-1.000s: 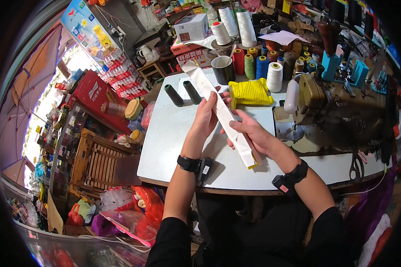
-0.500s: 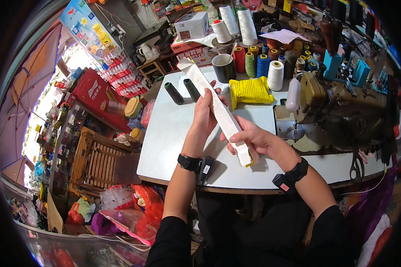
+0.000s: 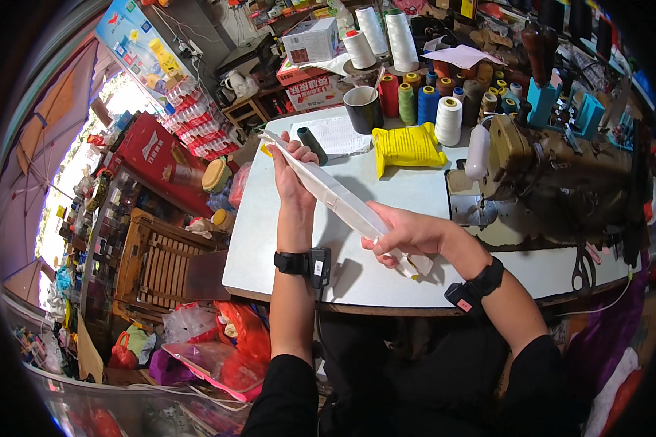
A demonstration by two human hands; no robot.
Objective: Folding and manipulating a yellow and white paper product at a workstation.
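Note:
A long, flat white strip (image 3: 333, 199), folded lengthwise, slants above the white table from upper left to lower right. Whether it is cloth or paper I cannot make out; bits of yellow show at both ends. My left hand (image 3: 294, 180) grips its upper end, fingers curled round it. Near the lower end, my right hand (image 3: 410, 231) pinches the strip between thumb and fingers. A dark green thread cone (image 3: 312, 146) stands just behind my left fingers, and the other dark cone is hidden.
Beyond my hands are a printed sheet (image 3: 340, 136), a dark mug (image 3: 364, 113) and a yellow packet (image 3: 408, 148). Several thread cones line the back. To the right stand a sewing machine (image 3: 514, 164) and black-handled scissors (image 3: 583, 269). The table's front edge (image 3: 386, 312) runs before me.
My left hand has moved left, taking the strip's upper end with it, so the strip lies flatter. The right hand keeps its hold with little movement.

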